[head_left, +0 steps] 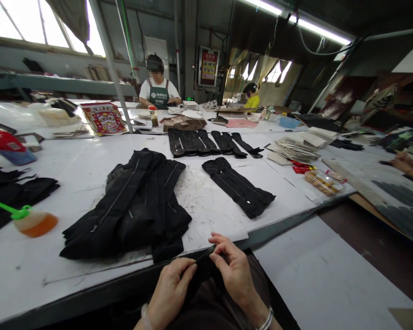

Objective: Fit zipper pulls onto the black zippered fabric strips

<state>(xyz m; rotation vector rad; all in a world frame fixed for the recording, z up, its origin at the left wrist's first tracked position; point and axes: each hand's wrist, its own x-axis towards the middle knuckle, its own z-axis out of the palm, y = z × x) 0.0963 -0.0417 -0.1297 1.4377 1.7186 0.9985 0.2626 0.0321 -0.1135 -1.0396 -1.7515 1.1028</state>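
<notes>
At the table's front edge my left hand [172, 288] pinches a piece of black fabric [203, 265] between thumb and fingers. My right hand [237, 271] also has thumb and forefinger closed on the fabric's upper edge, its other fingers lifted. Most of this piece hangs dark over my lap, and its shape is hard to make out. Beyond my hands, a large pile of black zippered fabric pieces [134, 206] lies to the left. A smaller stack of black zippered pieces [239, 185] rests to the right.
Behind them lies a row of black zippered strips [203, 143]. Stacks of pale sheets [292, 146] and a plastic box of food [325, 182] sit right. A squeeze bottle with orange liquid [34, 222] stands left. A co-worker in an apron [158, 94] is across the table [86, 160].
</notes>
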